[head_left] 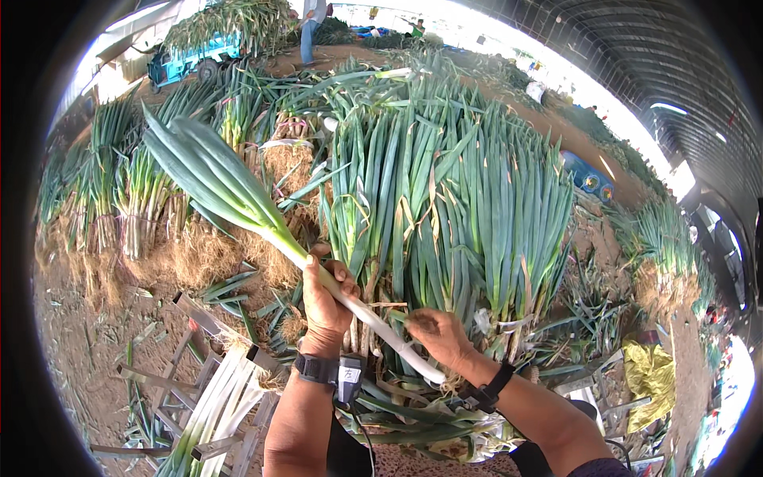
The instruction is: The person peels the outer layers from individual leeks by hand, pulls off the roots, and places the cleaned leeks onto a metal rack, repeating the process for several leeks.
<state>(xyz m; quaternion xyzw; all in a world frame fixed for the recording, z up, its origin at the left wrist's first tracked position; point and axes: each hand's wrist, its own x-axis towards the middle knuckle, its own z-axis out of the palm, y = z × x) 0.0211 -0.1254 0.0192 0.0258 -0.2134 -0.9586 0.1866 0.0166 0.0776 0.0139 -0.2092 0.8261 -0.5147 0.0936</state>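
Note:
My left hand (324,298) is wrapped round the white stalk of a big green onion (369,319). The onion lies slantwise, its broad green leaves fanned out to the upper left and its pale root end down at the lower right. Beside the lower stalk is my right hand (439,335), fingers curled together; a bit of green shows at their tips, but what they hold is hidden. Close behind stands a thick row of unpeeled green onions (445,207), leaves upward. Loose leaves (421,417) are heaped below my hands.
A metal rack (163,387) at lower left bears several white-stalked onions (218,397). Bundled onions with shaggy roots (143,199) line the left. A loaded blue cart (179,65) and a standing person (311,28) are far back. Yellow sacking (650,381) lies at right.

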